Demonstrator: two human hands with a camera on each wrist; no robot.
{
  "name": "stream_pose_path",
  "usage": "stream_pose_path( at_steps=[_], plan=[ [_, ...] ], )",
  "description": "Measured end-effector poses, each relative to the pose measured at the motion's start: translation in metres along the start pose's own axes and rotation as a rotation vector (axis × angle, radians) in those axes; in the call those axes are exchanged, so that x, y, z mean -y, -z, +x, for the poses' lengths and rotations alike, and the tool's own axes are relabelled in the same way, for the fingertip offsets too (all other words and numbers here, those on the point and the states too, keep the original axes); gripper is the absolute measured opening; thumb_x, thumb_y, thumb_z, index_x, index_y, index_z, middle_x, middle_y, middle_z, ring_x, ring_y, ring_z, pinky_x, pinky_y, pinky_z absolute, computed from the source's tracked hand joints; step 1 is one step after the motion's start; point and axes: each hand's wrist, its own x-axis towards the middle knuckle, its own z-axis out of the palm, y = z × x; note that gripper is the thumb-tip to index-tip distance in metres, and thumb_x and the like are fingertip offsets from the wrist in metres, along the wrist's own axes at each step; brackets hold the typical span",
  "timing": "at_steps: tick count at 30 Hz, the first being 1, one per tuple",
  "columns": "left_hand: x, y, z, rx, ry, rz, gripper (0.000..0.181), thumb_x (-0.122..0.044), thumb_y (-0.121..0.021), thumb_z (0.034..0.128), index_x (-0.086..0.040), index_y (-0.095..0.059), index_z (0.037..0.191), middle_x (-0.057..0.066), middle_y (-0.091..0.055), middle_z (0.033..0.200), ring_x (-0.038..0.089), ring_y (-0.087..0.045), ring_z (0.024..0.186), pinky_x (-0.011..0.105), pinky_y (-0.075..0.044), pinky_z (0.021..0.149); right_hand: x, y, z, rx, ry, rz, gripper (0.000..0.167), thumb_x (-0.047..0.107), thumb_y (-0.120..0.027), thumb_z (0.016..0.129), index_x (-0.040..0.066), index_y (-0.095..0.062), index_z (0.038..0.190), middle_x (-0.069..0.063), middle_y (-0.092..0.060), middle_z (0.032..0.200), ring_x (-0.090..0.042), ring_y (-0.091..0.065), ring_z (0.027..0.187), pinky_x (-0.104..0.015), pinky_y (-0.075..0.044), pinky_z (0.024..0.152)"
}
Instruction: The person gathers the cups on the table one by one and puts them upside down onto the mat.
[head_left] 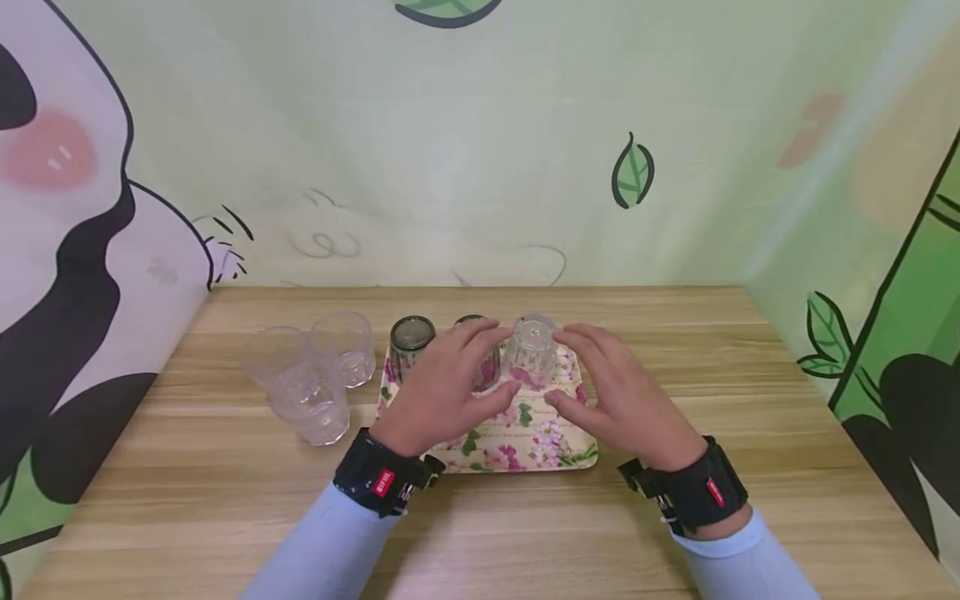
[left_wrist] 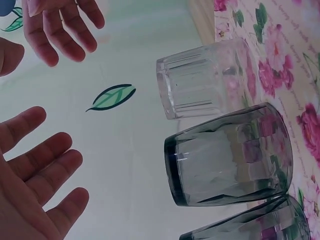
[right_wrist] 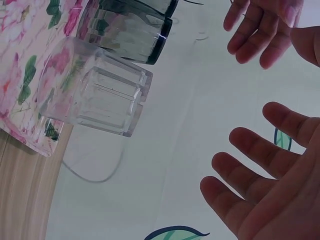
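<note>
My left hand (head_left: pixel 450 387) hovers over the left part of a floral tray (head_left: pixel 480 461), fingers spread and holding nothing. Across from it my right hand (head_left: pixel 626 396) hangs over the tray's right side, also empty. Between the fingertips a clear glass (head_left: pixel 532 346) stands upside down at the tray's back; both wrist views show the hands apart from it. Left of that glass, a grey tinted glass (left_wrist: pixel 230 160) stands upside down, partly hidden by my left hand in the head view. Another grey glass (head_left: pixel 412 335) is inverted at the tray's back left corner.
Clear glasses (head_left: pixel 343 354) are grouped on the wooden table (head_left: pixel 187 467) left of the tray; their overlapping outlines are hard to separate. A printed cloth backdrop (head_left: pixel 450 167) rises behind the table's back edge.
</note>
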Motion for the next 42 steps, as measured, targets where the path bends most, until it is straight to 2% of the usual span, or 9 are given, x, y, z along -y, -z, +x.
stream_pose_path(
  at_steps=[6, 11, 19, 27, 42],
  plan=[
    [0.002, 0.001, -0.002, -0.002, -0.005, -0.005, 0.060, -0.041, -0.066, 0.0910, -0.011, -0.054, 0.142, 0.010, -0.055, 0.142, 0.028, -0.054, 0.130, 0.045, -0.046, 0.107, -0.001, -0.001, 0.000, 0.002, 0.007, 0.003, 0.070, 0.037, -0.072, 0.090, 0.008, -0.045, 0.147, -0.014, -0.048, 0.145, -0.030, -0.046, 0.135, -0.050, -0.043, 0.110],
    [0.004, 0.002, -0.004, 0.012, 0.002, 0.012, 0.062, -0.045, -0.063, 0.0916, -0.012, -0.053, 0.143, 0.011, -0.054, 0.143, 0.029, -0.052, 0.132, 0.046, -0.043, 0.110, -0.001, -0.002, 0.001, -0.004, 0.004, 0.006, 0.069, 0.037, -0.072, 0.089, 0.007, -0.046, 0.146, -0.014, -0.048, 0.144, -0.030, -0.046, 0.134, -0.051, -0.043, 0.109],
    [0.007, 0.004, -0.006, -0.008, 0.009, 0.005, 0.064, -0.044, -0.067, 0.0908, -0.012, -0.052, 0.144, 0.012, -0.053, 0.144, 0.030, -0.050, 0.134, 0.050, -0.041, 0.112, 0.000, -0.001, 0.001, -0.005, 0.020, 0.008, 0.069, 0.036, -0.073, 0.090, 0.007, -0.045, 0.146, -0.015, -0.049, 0.143, -0.031, -0.047, 0.133, -0.051, -0.043, 0.109],
    [0.007, 0.011, -0.009, -0.010, 0.022, 0.004, 0.061, -0.045, -0.065, 0.0912, -0.012, -0.054, 0.142, 0.012, -0.053, 0.145, 0.030, -0.050, 0.134, 0.049, -0.041, 0.112, 0.001, -0.002, 0.003, 0.009, 0.011, 0.007, 0.069, 0.037, -0.071, 0.091, 0.010, -0.044, 0.148, -0.013, -0.049, 0.144, -0.030, -0.046, 0.133, -0.050, -0.042, 0.110],
    [0.007, 0.011, -0.007, -0.037, -0.014, 0.006, 0.061, -0.037, -0.069, 0.0886, -0.008, -0.055, 0.140, 0.015, -0.055, 0.142, 0.031, -0.052, 0.133, 0.047, -0.041, 0.112, -0.001, -0.004, -0.002, 0.022, -0.010, 0.012, 0.070, 0.037, -0.072, 0.091, 0.011, -0.043, 0.148, -0.011, -0.048, 0.145, -0.029, -0.045, 0.134, -0.049, -0.042, 0.110]
  ],
)
